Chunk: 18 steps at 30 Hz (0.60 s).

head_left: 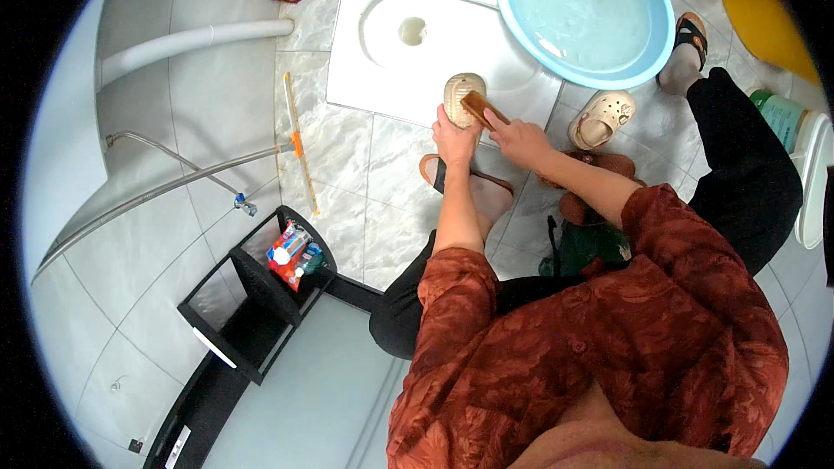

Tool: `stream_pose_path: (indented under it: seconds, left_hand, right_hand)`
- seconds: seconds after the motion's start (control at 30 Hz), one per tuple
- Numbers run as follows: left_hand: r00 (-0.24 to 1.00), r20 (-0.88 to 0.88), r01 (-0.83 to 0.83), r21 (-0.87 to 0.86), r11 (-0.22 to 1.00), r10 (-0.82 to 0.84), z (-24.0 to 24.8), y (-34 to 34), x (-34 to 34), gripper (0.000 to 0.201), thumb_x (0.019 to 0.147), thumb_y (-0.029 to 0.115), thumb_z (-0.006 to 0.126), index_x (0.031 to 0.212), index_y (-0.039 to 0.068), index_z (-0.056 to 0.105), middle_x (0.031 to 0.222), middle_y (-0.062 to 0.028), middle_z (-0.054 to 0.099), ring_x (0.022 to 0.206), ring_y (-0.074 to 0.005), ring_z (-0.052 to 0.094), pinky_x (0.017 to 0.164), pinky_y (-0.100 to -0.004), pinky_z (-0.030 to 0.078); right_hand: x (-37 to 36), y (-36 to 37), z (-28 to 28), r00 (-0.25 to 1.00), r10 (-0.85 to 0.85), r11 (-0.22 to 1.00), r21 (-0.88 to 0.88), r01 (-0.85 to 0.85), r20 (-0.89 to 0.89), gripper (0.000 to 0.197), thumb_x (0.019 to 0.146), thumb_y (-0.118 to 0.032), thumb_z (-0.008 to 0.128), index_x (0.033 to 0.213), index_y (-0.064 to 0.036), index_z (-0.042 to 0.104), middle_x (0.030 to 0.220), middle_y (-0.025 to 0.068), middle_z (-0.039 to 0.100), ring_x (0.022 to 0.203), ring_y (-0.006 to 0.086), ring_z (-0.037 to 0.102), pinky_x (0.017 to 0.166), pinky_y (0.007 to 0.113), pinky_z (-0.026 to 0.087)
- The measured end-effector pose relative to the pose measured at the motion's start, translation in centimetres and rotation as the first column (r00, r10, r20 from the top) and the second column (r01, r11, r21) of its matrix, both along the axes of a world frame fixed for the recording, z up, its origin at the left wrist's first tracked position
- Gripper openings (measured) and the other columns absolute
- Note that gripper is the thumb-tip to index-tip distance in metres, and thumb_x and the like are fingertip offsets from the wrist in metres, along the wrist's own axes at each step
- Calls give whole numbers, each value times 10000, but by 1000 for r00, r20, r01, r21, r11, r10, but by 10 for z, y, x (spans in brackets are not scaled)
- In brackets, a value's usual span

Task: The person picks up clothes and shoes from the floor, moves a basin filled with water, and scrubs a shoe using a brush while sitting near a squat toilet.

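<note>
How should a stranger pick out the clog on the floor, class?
Find the big blue basin. Below it in the picture, a cream clog with a holed upper lies on the tiles. Unlike the similar shoe in the left hand, it is unheld.

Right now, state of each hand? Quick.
Left hand: closed, holding a beige clog, sole up.
Right hand: closed, holding a brown brush at the clog.
</note>
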<state>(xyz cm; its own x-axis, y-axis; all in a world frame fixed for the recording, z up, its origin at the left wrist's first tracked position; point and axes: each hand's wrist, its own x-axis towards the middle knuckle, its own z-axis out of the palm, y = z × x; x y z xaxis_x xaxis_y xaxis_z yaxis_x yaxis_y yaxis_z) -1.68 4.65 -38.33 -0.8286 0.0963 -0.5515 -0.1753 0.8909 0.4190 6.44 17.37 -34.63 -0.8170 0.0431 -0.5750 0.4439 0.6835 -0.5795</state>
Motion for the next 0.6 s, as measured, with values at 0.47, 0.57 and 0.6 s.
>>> stream_pose_path:
  seconds: [0.47, 0.57, 0.6]
  left_hand:
    - [999, 42, 16, -203, 979, -7, 0, 24, 4, 897, 562, 279, 803, 1245, 39, 272, 1123, -226, 471, 1005, -445, 460, 860, -473, 405]
    - [999, -39, 0, -193, 981, -7, -4, 21, 5, 881, 579, 268, 792, 1247, 30, 269, 1124, -229, 464, 1007, -443, 459, 861, -469, 406]
    - [999, -42, -26, -227, 974, 17, -8, 13, 7, 885, 575, 258, 795, 1246, 28, 266, 1126, -226, 460, 1008, -443, 458, 862, -469, 407]
  right_hand:
    - [-76, 55, -93, 992, -18, 989, 141, 35, -126, 398, 859, -311, 440, 1232, -174, 471, 795, 151, 611, 706, 310, 614, 632, 423, 492]
    - [-79, 36, -54, 996, 6, 998, 68, 0, -89, 429, 862, -317, 431, 1268, -178, 418, 762, 149, 604, 694, 307, 617, 618, 419, 498]
    - [-75, 19, -35, 967, 223, 968, 146, -205, -122, 458, 861, -318, 431, 1294, -177, 379, 747, 150, 601, 684, 308, 617, 605, 416, 499]
